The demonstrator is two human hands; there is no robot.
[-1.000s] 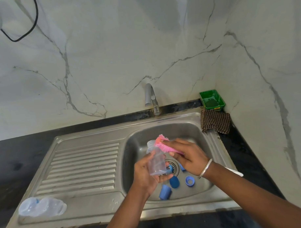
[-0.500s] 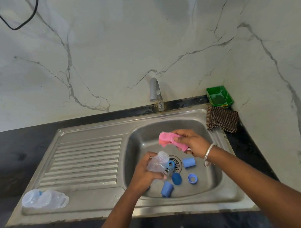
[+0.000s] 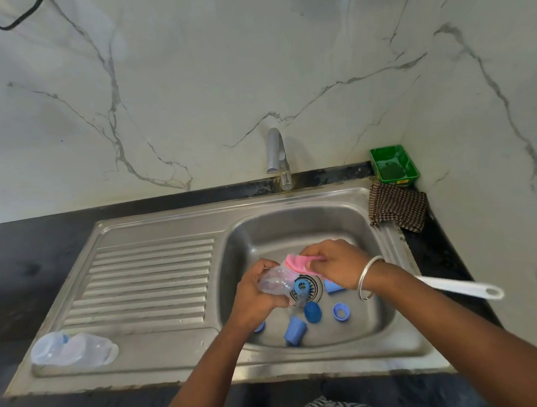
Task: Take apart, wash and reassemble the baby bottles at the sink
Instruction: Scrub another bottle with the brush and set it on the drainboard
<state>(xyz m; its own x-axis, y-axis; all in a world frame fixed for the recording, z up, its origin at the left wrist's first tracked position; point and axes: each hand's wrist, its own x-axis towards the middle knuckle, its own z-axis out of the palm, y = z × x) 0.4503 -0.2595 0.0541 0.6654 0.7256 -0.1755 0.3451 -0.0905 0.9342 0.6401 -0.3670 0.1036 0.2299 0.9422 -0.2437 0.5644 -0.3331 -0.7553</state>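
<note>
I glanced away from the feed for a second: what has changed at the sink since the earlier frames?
The left hand has tipped the clear bottle from upright onto its side. The right hand lifted the pink cloth off the bottle, then brought it back against the bottle's mouth. Both grips are unchanged. The blue parts in the basin and the clear pieces on the drainboard stayed put.
</note>
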